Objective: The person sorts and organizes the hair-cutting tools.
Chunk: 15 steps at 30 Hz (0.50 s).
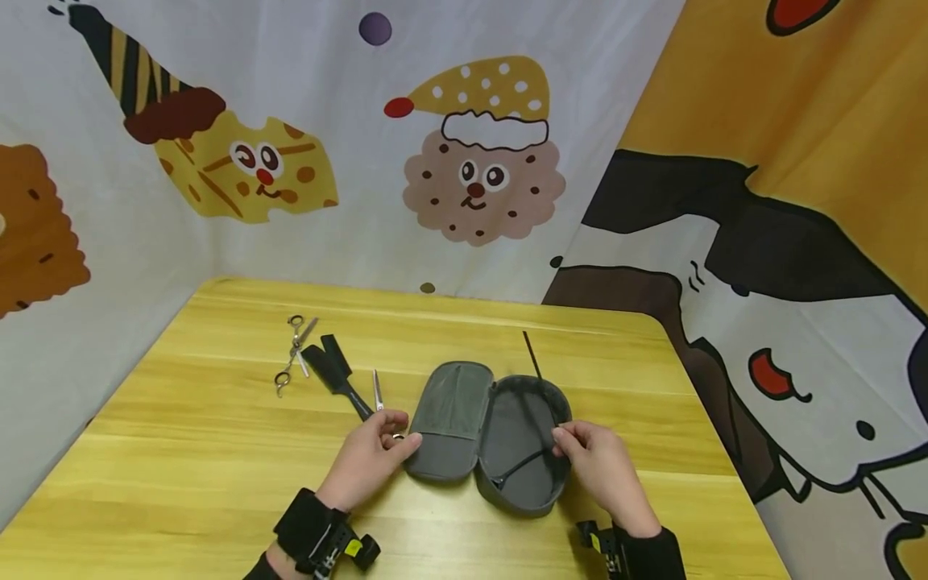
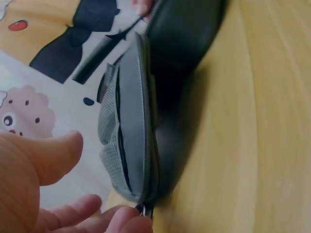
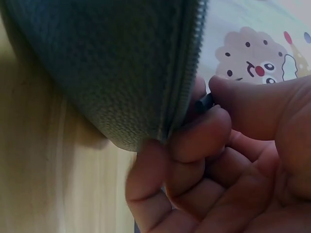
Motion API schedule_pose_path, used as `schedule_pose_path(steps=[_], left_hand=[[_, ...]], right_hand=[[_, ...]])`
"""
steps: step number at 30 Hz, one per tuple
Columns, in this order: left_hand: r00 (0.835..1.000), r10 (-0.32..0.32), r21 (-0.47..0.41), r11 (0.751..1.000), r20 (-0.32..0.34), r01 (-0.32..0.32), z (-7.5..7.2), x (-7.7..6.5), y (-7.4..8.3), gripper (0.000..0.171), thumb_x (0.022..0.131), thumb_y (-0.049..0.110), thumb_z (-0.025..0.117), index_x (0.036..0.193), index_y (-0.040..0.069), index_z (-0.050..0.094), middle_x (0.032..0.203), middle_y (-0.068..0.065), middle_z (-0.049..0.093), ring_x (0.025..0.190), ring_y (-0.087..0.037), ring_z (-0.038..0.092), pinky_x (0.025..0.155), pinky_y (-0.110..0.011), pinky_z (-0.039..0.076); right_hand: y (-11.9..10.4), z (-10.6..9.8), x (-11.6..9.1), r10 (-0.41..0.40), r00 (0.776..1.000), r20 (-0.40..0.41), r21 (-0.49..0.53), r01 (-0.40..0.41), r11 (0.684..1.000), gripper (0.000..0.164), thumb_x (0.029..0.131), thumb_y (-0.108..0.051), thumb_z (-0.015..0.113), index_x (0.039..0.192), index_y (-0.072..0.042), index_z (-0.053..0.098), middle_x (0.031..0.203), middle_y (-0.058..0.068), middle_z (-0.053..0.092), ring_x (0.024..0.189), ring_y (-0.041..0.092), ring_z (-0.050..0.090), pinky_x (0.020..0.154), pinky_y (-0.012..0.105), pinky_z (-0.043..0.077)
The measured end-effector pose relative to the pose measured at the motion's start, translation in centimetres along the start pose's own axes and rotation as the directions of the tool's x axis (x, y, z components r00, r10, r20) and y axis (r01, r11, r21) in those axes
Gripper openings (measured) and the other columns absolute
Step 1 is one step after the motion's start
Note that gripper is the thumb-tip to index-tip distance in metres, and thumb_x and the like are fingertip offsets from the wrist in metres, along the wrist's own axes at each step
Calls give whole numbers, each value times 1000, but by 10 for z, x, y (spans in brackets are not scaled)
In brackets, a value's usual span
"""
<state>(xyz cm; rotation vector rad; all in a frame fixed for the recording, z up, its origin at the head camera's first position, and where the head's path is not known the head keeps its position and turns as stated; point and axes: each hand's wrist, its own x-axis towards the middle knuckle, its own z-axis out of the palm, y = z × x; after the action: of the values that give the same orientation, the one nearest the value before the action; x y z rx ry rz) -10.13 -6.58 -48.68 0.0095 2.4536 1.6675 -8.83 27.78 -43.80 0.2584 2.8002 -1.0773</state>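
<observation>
A dark grey zip case (image 1: 444, 459) lies unfolded on the table, its mesh-pocketed lid to the left and its deep half to the right. My right hand (image 1: 598, 467) pinches the thin end of a black tail comb (image 2: 92, 60) between thumb and fingers, at the deep half's right rim. The comb's toothed part points up and away; it appears edge-on from the head. Fingers of my left hand (image 1: 370, 455) touch the lid's outer edge near the zip, thumb held apart. A thin dark strip (image 1: 522, 466) crosses the deep half; I cannot tell what it is.
Scissors (image 1: 293, 354) with open blades lie at the far left. Beside them is a wide-headed black tool (image 1: 329, 370) with a handle. Another pair of scissors (image 1: 378, 391) is partly hidden behind my left hand. A printed cloth (image 1: 290, 250) hangs behind the wooden table (image 1: 217, 483).
</observation>
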Motion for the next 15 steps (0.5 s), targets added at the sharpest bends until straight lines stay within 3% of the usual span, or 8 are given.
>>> schedule_pose_path(steps=[3,7,11,15], left_hand=[[1000,11,48,999,20,-12,0,0,2,46,99,30,78,134,2,66,127,-13,77,103,-20,72,90,-38,60],[996,-22,-16,1000,83,23,0,2,6,55,102,36,75,140,0,60,126,-15,76,113,-27,74,93,-44,62],[980,-101,-199,971,169,134,-1,6,9,68,104,41,71,150,-5,48,119,-14,73,88,-22,71,60,-30,56],[958,-95,-352,917,272,191,-2,10,10,67,109,38,64,153,-9,45,90,-9,63,62,-11,52,42,-19,37]], right_hand=[[0,3,1,1,1000,-3,0,-1,1000,22,110,-29,63,104,-13,77,89,-2,74,81,16,58,66,28,43],[0,6,3,-6,1000,7,17,6,1000,21,110,-26,62,105,-13,78,90,-1,74,85,15,63,71,29,48],[-1,8,4,4,1000,22,45,-5,999,21,111,-26,61,104,-13,77,92,0,74,85,17,63,72,30,48],[0,9,4,9,1000,26,48,-10,999,22,111,-27,61,105,-13,77,93,0,74,85,17,61,70,30,46]])
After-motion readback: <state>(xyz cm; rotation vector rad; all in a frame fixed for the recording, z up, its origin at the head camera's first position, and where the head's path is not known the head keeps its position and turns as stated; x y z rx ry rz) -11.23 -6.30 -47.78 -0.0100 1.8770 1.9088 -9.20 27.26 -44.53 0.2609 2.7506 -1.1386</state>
